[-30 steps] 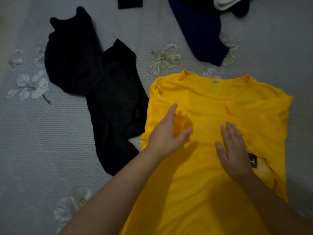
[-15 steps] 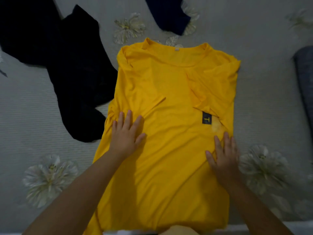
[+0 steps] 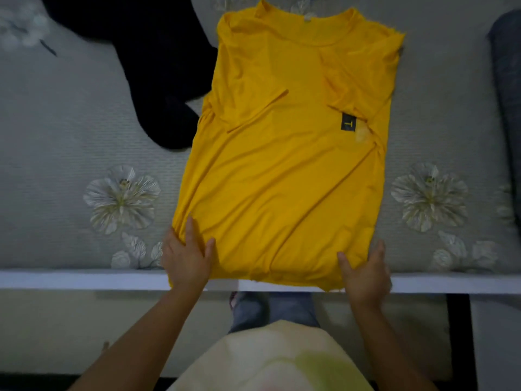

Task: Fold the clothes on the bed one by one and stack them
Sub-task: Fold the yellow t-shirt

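Yellow t-shirt (image 3: 284,170) lies flat on the bed (image 3: 56,153), collar away from the person, both sleeves folded in over the body, hem at the near edge of the bed and partly hanging over the white bed edge (image 3: 84,279). Small black patch (image 3: 348,122) with a letter T shows under the right folded sleeve, with a paler smudge just beside it that's hard to read. Left hand (image 3: 186,256) grips the near left corner of the hem, thumb on top, other fingers partly tucked into the fabric so can't see them all. Right hand (image 3: 365,270) grips the near right corner, thumb on top, fingertips hidden under the cloth. Black garment (image 3: 158,52) lies crumpled up left, touching the shirt's left side, cut off by the top of the frame, type unclear. Dark grey-blue item (image 3: 507,88) at the right edge is cut off and blurred. Below the bed, person's pale top (image 3: 270,359) and jeans (image 3: 270,309) visible, feet hidden
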